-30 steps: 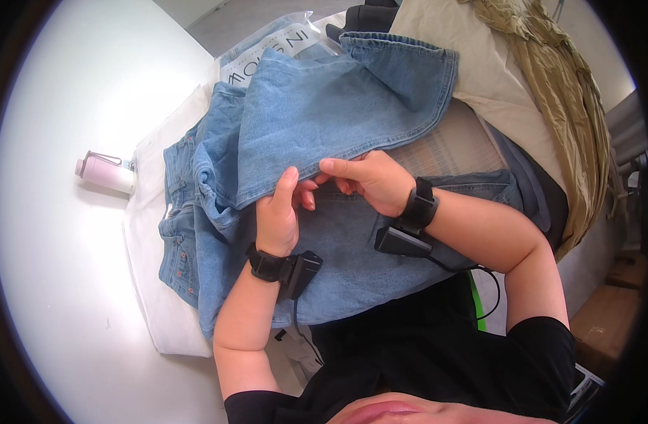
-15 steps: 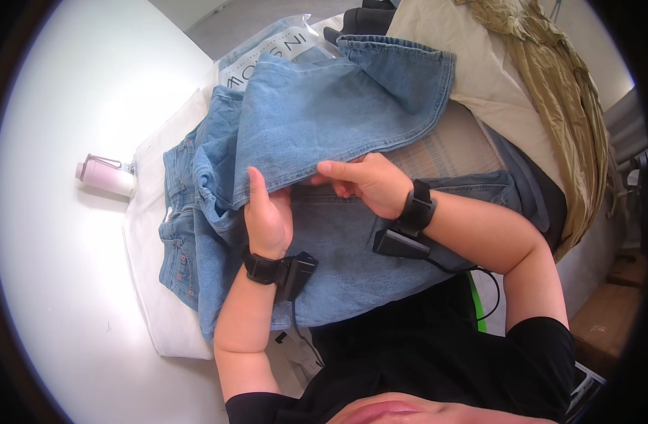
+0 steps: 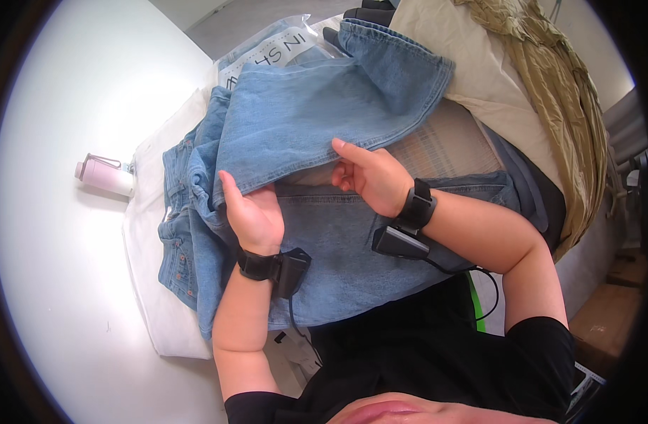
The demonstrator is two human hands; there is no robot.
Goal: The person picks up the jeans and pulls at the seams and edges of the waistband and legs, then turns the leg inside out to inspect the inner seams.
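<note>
A pair of blue jeans point(image 3: 317, 261) lies spread in front of me, its buttoned waistband point(image 3: 175, 247) toward the left. One wide leg point(image 3: 296, 106) is lifted and folded over, with its hem at the upper right. My left hand point(image 3: 255, 218) grips this leg's lower edge near the waist end, thumb on top and fingers partly hidden beneath the cloth. Farther right along the same edge, my right hand point(image 3: 377, 177) has its thumb over the seam and its fingers curled below. Both wrists wear black straps with small boxes and cables.
Under the jeans are a plaid cloth point(image 3: 444, 141) and a white pad point(image 3: 151, 283). A clear bag with a printed label point(image 3: 281, 49) lies beyond. To the left stands a pale pink bottle point(image 3: 105, 175) on a white surface; olive fabric point(image 3: 550, 78) drapes at the right.
My left hand has moved left, drawing the near edge of the folded leg with it. My right hand has shifted slightly, and more plaid cloth shows between the hands.
</note>
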